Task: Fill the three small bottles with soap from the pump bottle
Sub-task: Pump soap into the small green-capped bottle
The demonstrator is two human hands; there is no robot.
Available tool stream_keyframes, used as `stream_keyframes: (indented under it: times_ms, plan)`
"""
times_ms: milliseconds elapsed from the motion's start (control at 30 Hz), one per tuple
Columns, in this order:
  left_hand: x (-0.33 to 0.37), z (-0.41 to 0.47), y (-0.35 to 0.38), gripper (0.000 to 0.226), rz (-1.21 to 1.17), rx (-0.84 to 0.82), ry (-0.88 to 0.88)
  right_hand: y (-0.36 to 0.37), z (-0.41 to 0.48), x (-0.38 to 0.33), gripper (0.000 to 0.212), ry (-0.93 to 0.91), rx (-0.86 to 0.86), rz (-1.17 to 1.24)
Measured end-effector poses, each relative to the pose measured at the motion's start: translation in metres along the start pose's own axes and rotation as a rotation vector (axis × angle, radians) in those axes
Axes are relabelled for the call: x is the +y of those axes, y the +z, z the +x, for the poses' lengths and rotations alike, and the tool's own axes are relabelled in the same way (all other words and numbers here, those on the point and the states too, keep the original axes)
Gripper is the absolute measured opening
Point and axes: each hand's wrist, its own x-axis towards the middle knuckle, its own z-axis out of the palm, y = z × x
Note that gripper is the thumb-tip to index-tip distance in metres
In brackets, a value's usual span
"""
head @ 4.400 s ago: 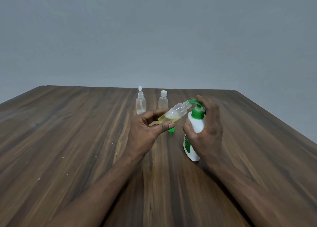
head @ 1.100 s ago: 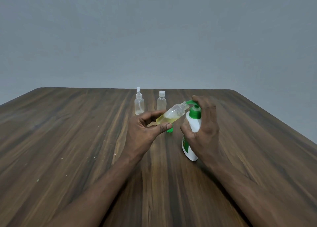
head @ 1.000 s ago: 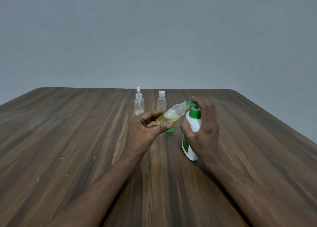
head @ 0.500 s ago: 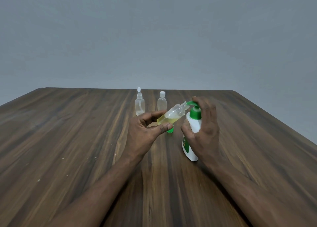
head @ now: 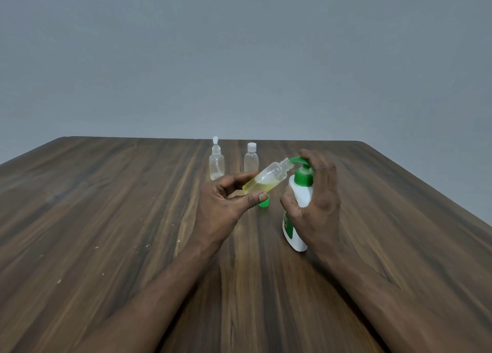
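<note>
My left hand [head: 221,206] pinches a small clear bottle [head: 269,178], tilted with its open neck against the green spout of the pump bottle [head: 299,193]. Yellow soap lies in the small bottle's lower part. My right hand [head: 316,203] wraps round the white pump bottle, which stands on the table, and its forefinger lies on the green pump head. A green cap [head: 264,202] sits on the table just behind my left thumb. Two more small clear bottles stand farther back: one with a spray top [head: 216,161], one with a white cap [head: 251,158].
Everything sits on a dark wooden table [head: 106,219] that ends at a far edge behind the two bottles. A plain grey wall rises beyond it. A few pale specks lie on the wood at the left.
The pump head stands slightly higher than half a second ago. Both hands and the tilted small bottle stay where they were.
</note>
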Motion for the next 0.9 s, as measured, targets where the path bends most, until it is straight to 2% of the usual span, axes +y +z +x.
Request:
stream_keyframes:
  times_ms: [567, 900]
  plan:
    - [0.0005, 0.0002, 0.0, 0.043, 0.01, -0.001, -0.004, -0.0005, 0.0001, 0.0003, 0.067, -0.003, -0.004, -0.002]
    - [0.0, -0.0005, -0.0009, 0.042, 0.014, 0.003, 0.004, 0.001, 0.0003, 0.0002, 0.059, 0.007, 0.004, 0.023]
